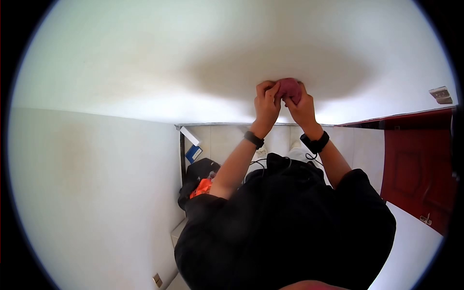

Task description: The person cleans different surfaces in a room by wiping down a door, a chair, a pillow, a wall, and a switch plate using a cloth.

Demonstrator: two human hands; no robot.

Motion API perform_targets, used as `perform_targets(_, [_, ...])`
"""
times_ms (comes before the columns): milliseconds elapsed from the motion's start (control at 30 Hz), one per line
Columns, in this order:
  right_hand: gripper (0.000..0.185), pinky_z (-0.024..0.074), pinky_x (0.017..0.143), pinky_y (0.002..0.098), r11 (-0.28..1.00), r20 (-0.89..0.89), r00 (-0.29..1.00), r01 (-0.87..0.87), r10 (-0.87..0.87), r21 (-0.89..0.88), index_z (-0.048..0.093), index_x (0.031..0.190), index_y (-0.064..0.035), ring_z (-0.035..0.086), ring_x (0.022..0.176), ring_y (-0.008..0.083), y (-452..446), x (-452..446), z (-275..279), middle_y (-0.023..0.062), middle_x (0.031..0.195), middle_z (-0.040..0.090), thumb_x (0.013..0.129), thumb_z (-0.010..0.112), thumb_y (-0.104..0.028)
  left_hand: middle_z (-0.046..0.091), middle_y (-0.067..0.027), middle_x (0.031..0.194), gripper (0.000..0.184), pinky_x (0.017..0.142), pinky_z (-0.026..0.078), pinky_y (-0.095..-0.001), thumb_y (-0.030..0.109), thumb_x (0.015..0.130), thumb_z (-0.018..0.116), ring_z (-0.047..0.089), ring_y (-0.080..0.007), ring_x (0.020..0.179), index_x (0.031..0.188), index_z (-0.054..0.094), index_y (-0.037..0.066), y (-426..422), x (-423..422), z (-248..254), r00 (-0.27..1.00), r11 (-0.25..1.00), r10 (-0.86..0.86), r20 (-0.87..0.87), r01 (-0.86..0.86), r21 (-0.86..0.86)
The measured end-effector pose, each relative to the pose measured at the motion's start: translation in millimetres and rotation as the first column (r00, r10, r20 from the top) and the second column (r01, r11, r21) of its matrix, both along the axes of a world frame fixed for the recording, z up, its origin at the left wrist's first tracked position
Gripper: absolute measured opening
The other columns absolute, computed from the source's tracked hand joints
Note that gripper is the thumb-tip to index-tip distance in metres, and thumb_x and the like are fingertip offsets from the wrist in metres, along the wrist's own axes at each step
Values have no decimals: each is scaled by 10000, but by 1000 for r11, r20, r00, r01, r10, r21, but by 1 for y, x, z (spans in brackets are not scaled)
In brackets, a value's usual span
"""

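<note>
A dull-red, soft-looking folded cloth [289, 89] is held up in front of the white wall [145, 63], between my two hands. My left hand [267, 105] grips its left side with bent fingers and thumb. On the right side, my right hand [303, 109] pinches it, the thumb at its lower edge. Both hands are raised close to the wall; whether the cloth touches it I cannot tell. A black band [253, 139] circles my left wrist, and a black strapped device [315, 142] with a cable is on my right wrist.
A socket plate [440, 95] is on the wall at the right, near a dark red door [415, 169]. On the floor to the left lie a white box [190, 136], a blue box [194, 154], a black bag [198, 174] and an orange item [201, 188].
</note>
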State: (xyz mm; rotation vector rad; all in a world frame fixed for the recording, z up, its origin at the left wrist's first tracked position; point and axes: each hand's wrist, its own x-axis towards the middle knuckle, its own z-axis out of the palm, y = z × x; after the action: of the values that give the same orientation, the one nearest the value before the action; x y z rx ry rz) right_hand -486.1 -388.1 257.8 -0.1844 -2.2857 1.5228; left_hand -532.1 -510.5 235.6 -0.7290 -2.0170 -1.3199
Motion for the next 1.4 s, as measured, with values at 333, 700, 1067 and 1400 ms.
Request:
perform_targets(333, [320,545,648,347,1000,-264,964,-25,21,-14,598,1073,-42,709,752,311,68,16,72,173,818,691,792,729,-121,571,-107,1073,388,629,512,-376,-46,758,711,615,-285,855,1111,617,87,64,18,92,974,997,14,-226,2,72])
perform_targets(700, [186,547,602,264,975,-515,857,-98,-21,-202,578,1065,40,673,724,141,161,25,159,77,874,672,891,635,6,552,-70,970,329,573,493,-360,24,734,731,594,-263,725,1036,643,122,166,18,197,929,981,-107,-353,157,116])
perform_targets(1067, [311,514,573,309,991,-100,987,-129,125,-34,660,1075,-32,660,598,197,184,37,-12,109,694,669,785,749,-97,587,-101,1042,387,587,529,-368,13,766,750,639,-287,797,1106,603,123,151,17,-14,970,989,-48,-239,12,-148])
perform_targets(1400, [295,515,588,371,967,-329,934,-55,138,249,667,1001,-39,616,602,342,194,32,58,161,745,655,761,779,-170,573,-120,1047,385,584,525,-368,-23,795,698,623,-294,796,1150,598,87,171,35,64,978,999,15,-208,-5,44])
